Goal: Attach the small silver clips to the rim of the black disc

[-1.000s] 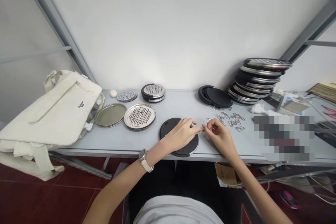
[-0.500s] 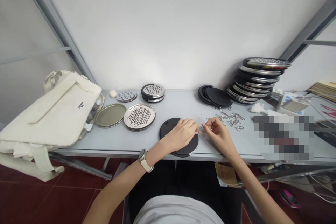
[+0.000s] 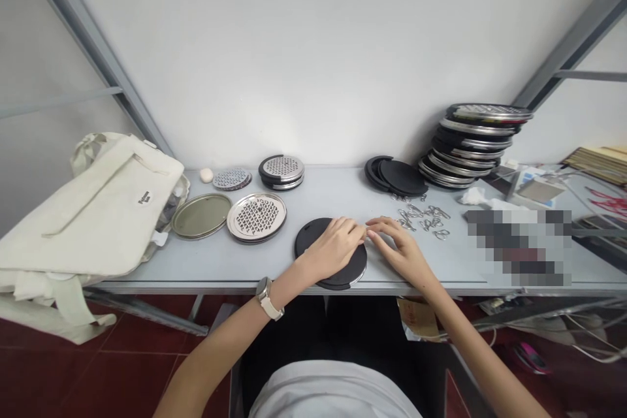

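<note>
My left hand (image 3: 340,241) is closed, its wrist and palm over a black round disc (image 3: 313,230) lying at the table's front edge. A strip of shiny metal shows along the disc's lower right rim. Just right of it, my right hand (image 3: 399,248) is pinched, fingertips meeting those of the left. Between them is a small metal clip, mostly hidden by the fingers. Several loose wire-like metal clips (image 3: 434,217) lie on the table beyond the right hand. Behind those sit black round covers (image 3: 404,178), partly overlapping.
A tall leaning stack of round graters (image 3: 467,144) stands at the back right. To the left are a perforated steel grater disc (image 3: 257,217), an olive-toned round plate (image 3: 200,215), a smaller black-rimmed grater (image 3: 281,170) and a cream bag (image 3: 98,209). A blurred patch covers items at right.
My fingertips have come closer together and shifted slightly up, hiding the shiny metal that showed between them. The whole view has shifted a little. The disc stays under my left hand.
</note>
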A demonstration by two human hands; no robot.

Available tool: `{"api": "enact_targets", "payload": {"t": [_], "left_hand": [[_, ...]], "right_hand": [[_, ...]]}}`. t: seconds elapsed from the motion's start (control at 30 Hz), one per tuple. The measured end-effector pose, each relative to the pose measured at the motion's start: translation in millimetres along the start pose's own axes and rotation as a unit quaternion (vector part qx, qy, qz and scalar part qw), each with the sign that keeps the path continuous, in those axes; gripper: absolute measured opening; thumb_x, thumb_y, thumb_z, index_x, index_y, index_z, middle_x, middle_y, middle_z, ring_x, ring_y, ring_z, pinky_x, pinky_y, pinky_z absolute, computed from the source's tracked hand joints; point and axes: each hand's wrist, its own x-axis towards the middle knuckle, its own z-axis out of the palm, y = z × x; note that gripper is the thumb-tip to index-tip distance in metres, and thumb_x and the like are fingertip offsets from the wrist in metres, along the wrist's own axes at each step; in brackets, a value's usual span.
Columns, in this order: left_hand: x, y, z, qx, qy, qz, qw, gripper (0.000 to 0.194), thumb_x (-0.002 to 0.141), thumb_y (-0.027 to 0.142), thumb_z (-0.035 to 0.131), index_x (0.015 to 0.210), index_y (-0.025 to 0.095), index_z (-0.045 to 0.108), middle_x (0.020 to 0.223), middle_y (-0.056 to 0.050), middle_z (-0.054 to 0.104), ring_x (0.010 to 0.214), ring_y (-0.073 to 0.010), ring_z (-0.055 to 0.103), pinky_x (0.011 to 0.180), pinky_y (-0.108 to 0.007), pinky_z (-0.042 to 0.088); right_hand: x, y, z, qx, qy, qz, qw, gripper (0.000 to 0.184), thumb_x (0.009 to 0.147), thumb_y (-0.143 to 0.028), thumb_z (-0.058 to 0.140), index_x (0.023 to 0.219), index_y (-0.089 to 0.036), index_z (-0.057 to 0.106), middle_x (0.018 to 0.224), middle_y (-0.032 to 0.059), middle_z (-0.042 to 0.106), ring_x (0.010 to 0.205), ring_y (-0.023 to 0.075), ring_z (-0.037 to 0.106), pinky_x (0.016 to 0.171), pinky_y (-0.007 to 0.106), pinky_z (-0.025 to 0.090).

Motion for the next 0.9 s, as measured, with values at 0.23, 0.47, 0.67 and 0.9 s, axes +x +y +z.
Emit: {"api": "enact_targets", "payload": {"t": [0.23, 0.47, 0.67, 0.9], "left_hand": [[0.6, 1.3, -2.0, -0.041, 0.016, -0.040, 0.998, 0.015, 0.097, 0.014, 0.035, 0.096, 0.016, 0.050, 0.095, -0.006, 0.051, 0.096, -0.0205, 0.050, 0.089, -0.034, 0.043], [1.1, 1.1, -0.8, -0.053, 0.016, -0.039, 0.998, 0.015, 0.097, 0.013, 0.036, 0.095, 0.017, 0.051, 0.094, -0.006, 0.051, 0.095, -0.0205, 0.050, 0.088, -0.036, 0.045], [1.6, 0.6, -1.4, -0.102, 0.052, -0.043, 0.992, 0.015, 0.099, 0.015, 0.036, 0.097, 0.018, 0.051, 0.096, -0.004, 0.053, 0.095, -0.0179, 0.052, 0.089, -0.033, 0.045], [1.8, 0.4, -1.4, -0.138, 0.058, -0.053, 0.987, 0.016, 0.099, 0.018, 0.036, 0.098, 0.019, 0.052, 0.097, -0.004, 0.053, 0.094, -0.0176, 0.054, 0.089, -0.033, 0.046]], "right_hand": [[-0.9, -4.2, 2.1, 0.007, -0.033, -0.017, 0.999, 0.011, 0.092, -0.030, 0.051, 0.093, -0.024, 0.060, 0.092, 0.0064, 0.061, 0.092, 0.0231, 0.057, 0.087, 0.039, 0.046], [-1.1, -4.6, 1.8, 0.004, -0.046, -0.013, 0.999, 0.012, 0.093, -0.031, 0.050, 0.093, -0.024, 0.059, 0.089, 0.0058, 0.061, 0.088, 0.0228, 0.058, 0.083, 0.039, 0.047], [-1.8, -4.9, 2.2, 0.006, -0.047, -0.015, 0.999, 0.012, 0.093, -0.030, 0.050, 0.095, -0.024, 0.060, 0.089, 0.0059, 0.062, 0.088, 0.0229, 0.058, 0.082, 0.038, 0.047], [-3.6, -0.1, 2.7, -0.003, -0.047, -0.021, 0.999, 0.007, 0.091, -0.027, 0.052, 0.093, -0.023, 0.058, 0.089, 0.0051, 0.060, 0.088, 0.0224, 0.057, 0.082, 0.037, 0.046]]}}
